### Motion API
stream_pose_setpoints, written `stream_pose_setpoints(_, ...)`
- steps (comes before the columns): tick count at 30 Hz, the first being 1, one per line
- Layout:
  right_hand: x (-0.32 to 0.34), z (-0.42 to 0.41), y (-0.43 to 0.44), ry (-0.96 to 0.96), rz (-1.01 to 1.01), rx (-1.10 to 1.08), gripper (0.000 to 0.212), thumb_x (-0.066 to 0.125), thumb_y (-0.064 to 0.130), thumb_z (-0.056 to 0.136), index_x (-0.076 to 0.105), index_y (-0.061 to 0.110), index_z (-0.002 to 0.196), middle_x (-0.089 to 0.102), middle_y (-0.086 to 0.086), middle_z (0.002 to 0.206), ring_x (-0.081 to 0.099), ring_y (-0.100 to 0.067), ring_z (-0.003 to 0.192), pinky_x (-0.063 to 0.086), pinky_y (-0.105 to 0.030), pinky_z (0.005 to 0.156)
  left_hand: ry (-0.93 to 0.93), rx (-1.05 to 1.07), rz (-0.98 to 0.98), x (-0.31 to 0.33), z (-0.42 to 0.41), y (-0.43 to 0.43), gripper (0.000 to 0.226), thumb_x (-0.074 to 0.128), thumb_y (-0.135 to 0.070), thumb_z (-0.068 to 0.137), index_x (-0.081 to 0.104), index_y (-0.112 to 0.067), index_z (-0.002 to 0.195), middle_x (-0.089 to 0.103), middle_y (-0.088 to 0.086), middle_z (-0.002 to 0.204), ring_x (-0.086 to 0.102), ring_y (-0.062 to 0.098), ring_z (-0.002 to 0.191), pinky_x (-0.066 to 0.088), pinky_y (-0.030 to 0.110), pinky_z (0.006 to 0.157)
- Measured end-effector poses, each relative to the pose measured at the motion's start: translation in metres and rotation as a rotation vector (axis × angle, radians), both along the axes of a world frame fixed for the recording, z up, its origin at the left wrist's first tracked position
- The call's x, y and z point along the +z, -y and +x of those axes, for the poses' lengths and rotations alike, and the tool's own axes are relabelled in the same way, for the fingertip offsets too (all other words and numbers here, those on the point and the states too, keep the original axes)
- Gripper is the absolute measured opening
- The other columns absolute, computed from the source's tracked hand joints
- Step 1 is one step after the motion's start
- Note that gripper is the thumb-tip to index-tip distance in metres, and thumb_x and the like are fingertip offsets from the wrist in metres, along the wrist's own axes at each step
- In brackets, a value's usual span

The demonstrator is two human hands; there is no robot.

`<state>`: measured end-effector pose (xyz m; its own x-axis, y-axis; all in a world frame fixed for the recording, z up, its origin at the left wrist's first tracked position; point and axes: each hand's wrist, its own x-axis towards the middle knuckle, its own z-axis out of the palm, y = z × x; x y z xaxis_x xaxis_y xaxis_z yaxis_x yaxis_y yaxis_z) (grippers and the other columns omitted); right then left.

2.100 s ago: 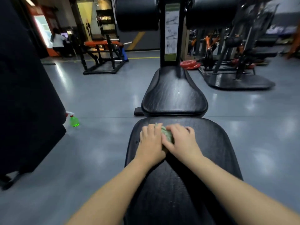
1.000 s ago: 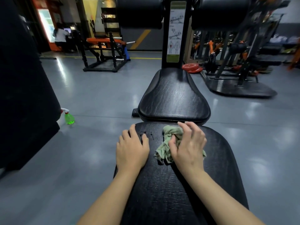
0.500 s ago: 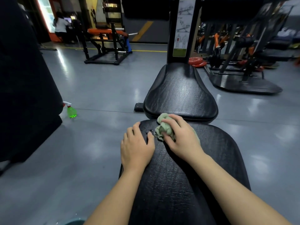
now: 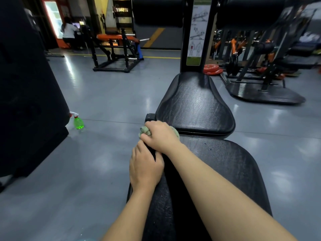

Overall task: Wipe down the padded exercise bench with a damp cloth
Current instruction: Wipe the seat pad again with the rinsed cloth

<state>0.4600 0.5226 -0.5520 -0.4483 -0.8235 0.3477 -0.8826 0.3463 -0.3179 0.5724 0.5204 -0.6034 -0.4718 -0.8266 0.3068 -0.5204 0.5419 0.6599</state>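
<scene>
1. Right hand [image 4: 160,136] reaches across to the far left corner of the bench's near pad [image 4: 225,171], with its fingers curled tight round a bunched green cloth [image 4: 144,130]
2. The cloth sits right on that corner, up against the near edge of the far pad [image 4: 194,105]; a wad pokes out left of the knuckles and a sliver shows behind the hand
3. Left hand [image 4: 145,168] lies palm down on the left edge of the near pad, just behind the right hand, fingers relaxed and holding nothing; its fingertips look tucked under the right wrist, though contact is hard to judge
4. The near pad has a few dark specks close to its far edge
5. A green spray bottle [image 4: 78,122] stands on the grey floor [image 4: 112,94], well apart from the bench's left edge and just beside a big black machine [image 4: 26,84]
6. A post with an exercise chart [image 4: 197,32] rises at the bench's far end, with red weight plates [image 4: 211,69] on the floor to its right
7. A person [image 4: 68,34] sits far back on the left
</scene>
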Motion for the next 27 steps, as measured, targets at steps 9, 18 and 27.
stream_pose_setpoints(9,-0.005,0.003,-0.022,0.07,-0.058,-0.063,0.061,0.031,0.058,0.077,0.07,0.018,0.102,0.062,-0.002,0.103,0.052,-0.029,0.091,0.041,-0.038,0.08,-0.165,0.014,0.08,0.008,0.004,-0.002,0.03,0.056,-0.02,0.094,0.052,-0.014,0.122,0.062,0.005,0.118,0.056,0.029,0.111,0.045,0.041,0.084)
stream_pose_setpoints(18,-0.011,-0.013,-0.044,-0.057,-0.078,-0.103,0.057,0.034,0.053,0.08,0.067,0.012,0.102,0.057,-0.009,0.09,0.057,-0.035,0.087,0.05,-0.043,0.075,-0.12,-0.003,0.011,0.002,0.002,0.003,0.027,0.053,-0.023,0.098,0.052,-0.016,0.124,0.062,0.006,0.121,0.055,0.029,0.114,0.046,0.044,0.088)
stream_pose_setpoints(27,-0.028,-0.039,-0.093,-0.159,-0.278,-0.21,0.031,0.049,0.034,0.083,0.062,0.006,0.085,0.056,-0.009,0.084,0.055,-0.032,0.076,0.045,-0.038,0.065,-0.115,0.006,0.012,0.002,0.003,0.004,0.035,0.053,-0.023,0.095,0.051,-0.014,0.129,0.059,0.005,0.125,0.053,0.025,0.119,0.045,0.042,0.093)
